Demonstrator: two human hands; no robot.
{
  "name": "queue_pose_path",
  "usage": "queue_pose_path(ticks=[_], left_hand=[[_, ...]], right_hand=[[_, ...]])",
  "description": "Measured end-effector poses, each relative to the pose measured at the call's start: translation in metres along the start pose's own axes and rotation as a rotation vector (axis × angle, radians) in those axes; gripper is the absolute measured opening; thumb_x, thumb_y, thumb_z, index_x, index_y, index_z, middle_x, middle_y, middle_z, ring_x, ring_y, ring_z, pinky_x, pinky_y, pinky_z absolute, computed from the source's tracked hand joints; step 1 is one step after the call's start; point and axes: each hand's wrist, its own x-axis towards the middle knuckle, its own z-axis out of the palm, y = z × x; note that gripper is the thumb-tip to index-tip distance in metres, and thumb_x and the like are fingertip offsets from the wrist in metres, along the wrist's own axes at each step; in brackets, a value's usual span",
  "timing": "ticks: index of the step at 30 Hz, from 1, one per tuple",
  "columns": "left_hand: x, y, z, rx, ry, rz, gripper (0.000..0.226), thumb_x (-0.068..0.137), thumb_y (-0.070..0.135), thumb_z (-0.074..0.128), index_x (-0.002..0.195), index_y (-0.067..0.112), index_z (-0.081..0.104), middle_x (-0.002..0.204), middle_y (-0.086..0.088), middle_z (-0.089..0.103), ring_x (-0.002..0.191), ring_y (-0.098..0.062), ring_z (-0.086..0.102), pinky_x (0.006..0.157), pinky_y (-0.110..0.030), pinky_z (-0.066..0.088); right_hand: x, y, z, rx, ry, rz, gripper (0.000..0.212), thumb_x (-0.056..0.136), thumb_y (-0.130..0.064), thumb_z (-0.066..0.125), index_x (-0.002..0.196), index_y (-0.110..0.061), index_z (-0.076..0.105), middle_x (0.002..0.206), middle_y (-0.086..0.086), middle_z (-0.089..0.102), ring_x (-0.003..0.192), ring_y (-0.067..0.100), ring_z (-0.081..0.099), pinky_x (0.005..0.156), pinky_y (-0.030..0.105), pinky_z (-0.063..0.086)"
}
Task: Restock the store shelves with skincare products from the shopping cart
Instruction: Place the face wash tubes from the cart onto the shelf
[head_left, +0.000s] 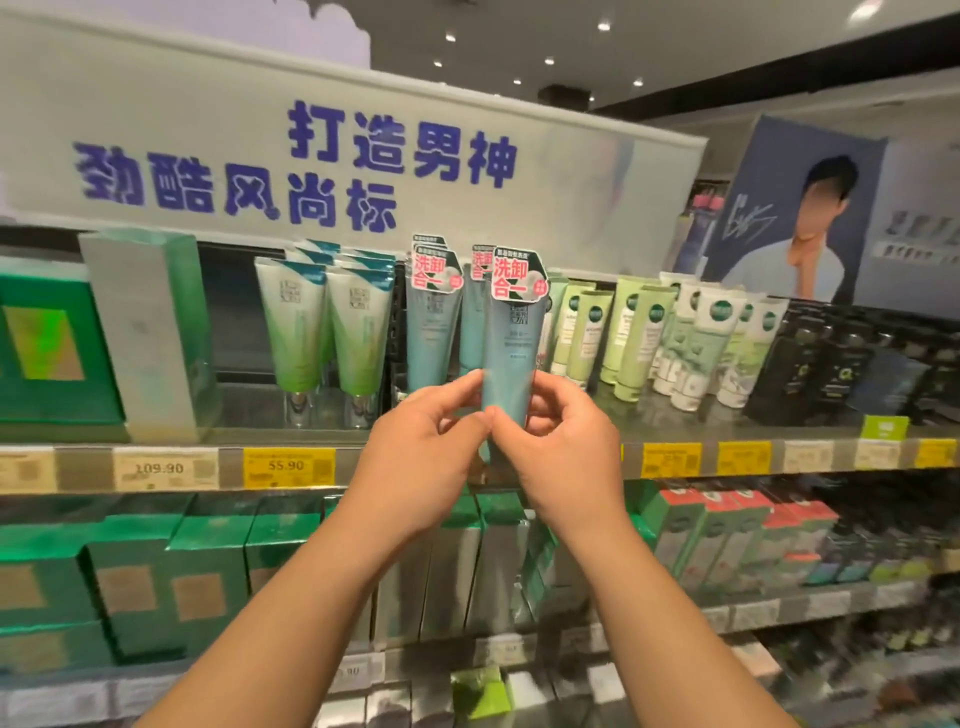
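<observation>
Head view: both hands hold one blue-green tube (508, 358) upright in front of the top shelf (311, 434). Left hand (421, 447) pinches the tube's lower left edge, thumb and fingers curled round it. Right hand (566, 447) grips the lower right side, thumb across the front near the base. Tube stands cap down, with a red-and-white paper tag (517, 278) on its upper end. Its cap is hidden behind the hands.

Directly behind it, matching blue tubes (434, 338) with the same tags stand on the shelf. To their left stand white-and-green tubes (358, 338), then a tall silver-green box (150, 332). To the right stand pale green tubes (631, 343), then black packs (831, 364).

Yellow price labels (288, 466) run along the shelf edge. Green boxes (208, 571) fill the shelf below. A white banner with blue characters (311, 166) spans above.
</observation>
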Motion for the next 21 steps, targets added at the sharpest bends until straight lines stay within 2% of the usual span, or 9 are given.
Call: queue_pose_path(ticks=[3, 5, 7, 9, 12, 15, 17, 19, 21], left_hand=[[0.009, 0.002, -0.003, 0.04, 0.0, 0.008, 0.035, 0.084, 0.035, 0.069, 0.114, 0.053, 0.068, 0.106, 0.02, 0.076, 0.098, -0.015, 0.073, 0.092, -0.042, 0.059], [0.015, 0.0, -0.004, 0.055, 0.01, 0.03, 0.039, 0.093, 0.023, 0.069, 0.126, 0.045, 0.067, 0.114, 0.021, 0.073, 0.098, -0.006, 0.071, 0.091, -0.03, 0.058], [0.018, -0.002, -0.004, 0.052, 0.037, 0.029, 0.043, 0.095, 0.018, 0.067, 0.133, 0.039, 0.064, 0.119, 0.021, 0.071, 0.092, -0.001, 0.069, 0.079, -0.017, 0.055], [0.02, -0.004, -0.004, 0.053, 0.058, 0.037, 0.044, 0.095, 0.017, 0.066, 0.134, 0.038, 0.063, 0.119, 0.022, 0.07, 0.091, 0.003, 0.068, 0.075, -0.012, 0.052], [0.023, -0.006, -0.005, 0.058, 0.067, 0.029, 0.042, 0.094, 0.022, 0.068, 0.133, 0.036, 0.064, 0.118, 0.023, 0.07, 0.091, 0.007, 0.067, 0.083, -0.017, 0.056], [0.025, -0.008, -0.006, 0.058, 0.089, 0.01, 0.046, 0.079, 0.039, 0.066, 0.125, 0.04, 0.068, 0.116, 0.023, 0.072, 0.105, 0.007, 0.066, 0.102, -0.036, 0.054], [0.026, -0.01, -0.007, 0.066, 0.094, -0.005, 0.036, 0.082, 0.036, 0.069, 0.117, 0.044, 0.067, 0.115, 0.023, 0.073, 0.106, 0.006, 0.066, 0.104, -0.039, 0.053], [0.027, -0.013, -0.009, 0.08, 0.108, -0.018, 0.03, 0.092, 0.026, 0.07, 0.115, 0.044, 0.068, 0.114, 0.022, 0.073, 0.105, 0.004, 0.067, 0.104, -0.039, 0.053], [0.029, -0.017, -0.011, 0.078, 0.128, -0.024, 0.028, 0.091, 0.028, 0.07, 0.116, 0.04, 0.071, 0.112, 0.021, 0.074, 0.104, 0.002, 0.068, 0.104, -0.04, 0.053]], right_hand=[[0.017, -0.005, 0.006, -0.046, 0.027, -0.01, 0.042, 0.076, -0.029, 0.086, 0.113, -0.03, 0.066, 0.094, -0.013, 0.075, 0.084, -0.001, 0.072, 0.078, 0.027, 0.061], [0.029, -0.005, 0.011, -0.077, 0.029, -0.001, 0.044, 0.074, -0.033, 0.086, 0.112, -0.03, 0.065, 0.094, -0.012, 0.075, 0.083, 0.001, 0.072, 0.077, 0.03, 0.062], [0.039, -0.005, 0.014, -0.127, 0.026, 0.013, 0.044, 0.074, -0.036, 0.085, 0.111, -0.029, 0.063, 0.094, -0.012, 0.073, 0.082, 0.001, 0.071, 0.074, 0.026, 0.06], [0.046, -0.003, 0.016, -0.171, 0.022, 0.024, 0.043, 0.074, -0.035, 0.085, 0.109, -0.028, 0.061, 0.094, -0.011, 0.071, 0.081, 0.001, 0.068, 0.071, 0.023, 0.057], [0.057, 0.003, 0.022, -0.223, 0.004, 0.044, 0.044, 0.076, -0.035, 0.084, 0.111, -0.024, 0.058, 0.089, -0.014, 0.066, 0.077, -0.005, 0.061, 0.061, 0.014, 0.047], [0.065, 0.01, 0.028, -0.296, -0.03, 0.061, 0.042, 0.079, -0.035, 0.083, 0.108, -0.025, 0.054, 0.09, -0.013, 0.064, 0.074, -0.003, 0.056, 0.055, 0.01, 0.035], [0.068, 0.014, 0.031, -0.334, -0.055, 0.068, 0.041, 0.08, -0.035, 0.083, 0.105, -0.026, 0.052, 0.093, -0.01, 0.066, 0.073, 0.001, 0.056, 0.052, 0.009, 0.033], [0.07, 0.018, 0.033, -0.361, -0.079, 0.076, 0.041, 0.083, -0.034, 0.082, 0.105, -0.026, 0.048, 0.095, -0.008, 0.065, 0.07, -0.004, 0.052, 0.046, 0.008, 0.034], [0.071, 0.019, 0.034, -0.375, -0.091, 0.078, 0.042, 0.084, -0.033, 0.082, 0.107, -0.026, 0.047, 0.098, -0.007, 0.064, 0.069, -0.006, 0.05, 0.045, 0.005, 0.037]])
